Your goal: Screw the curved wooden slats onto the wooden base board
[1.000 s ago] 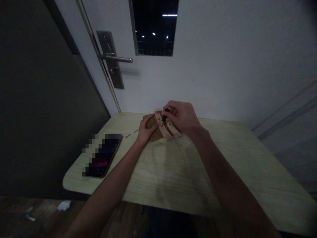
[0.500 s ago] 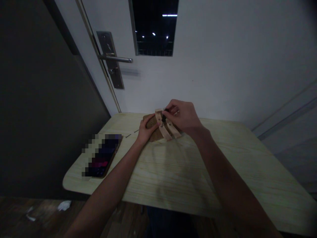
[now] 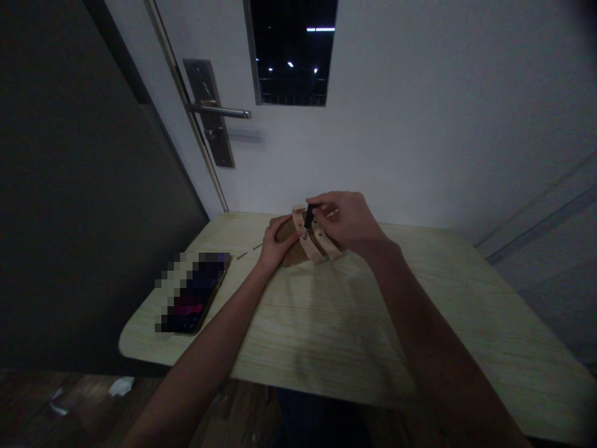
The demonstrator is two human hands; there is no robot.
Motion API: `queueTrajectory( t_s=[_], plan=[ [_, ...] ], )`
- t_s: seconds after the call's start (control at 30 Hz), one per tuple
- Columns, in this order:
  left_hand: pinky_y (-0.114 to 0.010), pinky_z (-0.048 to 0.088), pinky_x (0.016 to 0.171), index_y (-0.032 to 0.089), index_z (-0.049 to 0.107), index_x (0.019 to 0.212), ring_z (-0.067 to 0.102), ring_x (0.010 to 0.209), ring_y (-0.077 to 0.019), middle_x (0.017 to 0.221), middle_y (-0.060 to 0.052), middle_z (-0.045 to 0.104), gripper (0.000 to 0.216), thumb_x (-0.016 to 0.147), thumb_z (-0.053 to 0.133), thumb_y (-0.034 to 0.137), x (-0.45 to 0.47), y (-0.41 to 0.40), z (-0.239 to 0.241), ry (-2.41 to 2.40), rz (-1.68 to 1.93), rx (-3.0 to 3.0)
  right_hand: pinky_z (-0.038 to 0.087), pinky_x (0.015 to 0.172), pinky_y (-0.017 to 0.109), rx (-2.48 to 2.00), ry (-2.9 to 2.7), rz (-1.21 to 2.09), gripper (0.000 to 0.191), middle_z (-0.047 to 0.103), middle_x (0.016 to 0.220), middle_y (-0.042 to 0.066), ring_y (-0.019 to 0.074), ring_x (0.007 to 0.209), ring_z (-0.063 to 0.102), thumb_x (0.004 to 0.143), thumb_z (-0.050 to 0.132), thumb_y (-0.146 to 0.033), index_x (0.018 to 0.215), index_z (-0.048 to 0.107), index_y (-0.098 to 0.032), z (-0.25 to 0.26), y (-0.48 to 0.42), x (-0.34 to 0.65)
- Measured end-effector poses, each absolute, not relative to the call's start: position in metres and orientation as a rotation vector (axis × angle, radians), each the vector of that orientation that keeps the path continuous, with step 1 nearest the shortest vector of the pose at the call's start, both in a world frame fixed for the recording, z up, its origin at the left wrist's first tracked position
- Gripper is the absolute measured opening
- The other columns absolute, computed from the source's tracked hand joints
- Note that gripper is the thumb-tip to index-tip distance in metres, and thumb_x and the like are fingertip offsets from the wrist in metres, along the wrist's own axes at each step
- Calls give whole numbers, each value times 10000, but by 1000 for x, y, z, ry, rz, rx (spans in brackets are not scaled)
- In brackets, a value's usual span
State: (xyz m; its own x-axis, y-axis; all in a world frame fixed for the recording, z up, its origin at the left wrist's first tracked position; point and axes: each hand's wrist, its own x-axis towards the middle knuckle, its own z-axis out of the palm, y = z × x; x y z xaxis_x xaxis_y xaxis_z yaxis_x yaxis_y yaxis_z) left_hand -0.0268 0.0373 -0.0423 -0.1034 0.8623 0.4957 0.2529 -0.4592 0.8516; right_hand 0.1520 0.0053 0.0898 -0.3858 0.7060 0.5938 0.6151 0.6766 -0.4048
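A brown wooden board with small holes lies near the far edge of the table, and two pale curved wooden strips cross its top. My left hand grips the board's left side, fingers along the far edge and thumb near the left strip. Between the thumb and fingers of my right hand is a small black-handled screwdriver, held nearly upright. Its tip points down at a small metal screw by the left strip; whether they touch is too small to tell.
Two thin screws lie left of the board on the pale wooden table. A phone, partly pixelated, rests at the table's left. Behind stands a white door with a metal handle. White scraps are on the floor.
My right hand has shifted slightly, its fingers lifted and opened a little around the screwdriver, so more of the black handle shows. My left hand and the board stay in place.
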Motion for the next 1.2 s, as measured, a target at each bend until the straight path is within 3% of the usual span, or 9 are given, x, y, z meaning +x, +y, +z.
queueTrajectory(
  t_s=[0.27, 0.47, 0.6, 0.93, 1.1, 1.2],
  plan=[
    [-454, 403, 1033, 264, 624, 1173, 552, 1134, -248, 1203, -66, 624, 499, 709, 752, 396, -27, 37, -41, 1238, 1601, 1687, 484, 637, 272, -1085, -2034, 204, 128, 679, 706, 30, 148, 629, 630, 763, 671, -283, 806, 647, -165, 89, 3, 148],
    [-452, 400, 1035, 267, 624, 1174, 558, 1124, -245, 1191, -64, 626, 497, 709, 754, 382, -26, 36, -41, 1243, 1596, 1673, 494, 654, 264, -1004, -2058, 299, 241, 697, 723, 0, 140, 643, 645, 800, 634, -241, 1038, 660, -208, 85, 4, 147],
    [-453, 397, 1036, 275, 632, 1159, 558, 1124, -242, 1196, -61, 624, 473, 712, 753, 375, -26, 36, -40, 1230, 1596, 1683, 511, 733, 307, -1044, -2093, 234, 177, 740, 853, 54, 174, 753, 673, 828, 602, -260, 932, 733, -202, 86, 5, 146],
    [-451, 398, 1037, 282, 626, 1165, 551, 1133, -238, 1207, -60, 621, 482, 711, 755, 381, -26, 36, -41, 1230, 1601, 1686, 461, 791, 316, -1075, -2206, 39, 276, 723, 930, 116, 195, 842, 639, 866, 471, -181, 994, 709, -125, 82, 0, 144],
    [-445, 399, 1041, 280, 624, 1165, 554, 1140, -235, 1214, -56, 619, 475, 719, 747, 387, -27, 37, -41, 1200, 1604, 1705, 433, 713, 281, -1067, -2192, 146, 284, 704, 833, 38, 151, 709, 600, 899, 436, -192, 1102, 634, -192, 83, 1, 143],
    [-451, 401, 1035, 285, 621, 1172, 551, 1144, -241, 1210, -57, 618, 489, 713, 752, 392, -27, 37, -42, 1213, 1597, 1689, 406, 683, 266, -1064, -2200, 158, 174, 667, 764, 16, 144, 688, 570, 888, 471, -198, 941, 637, -202, 83, 1, 141]
  ],
)
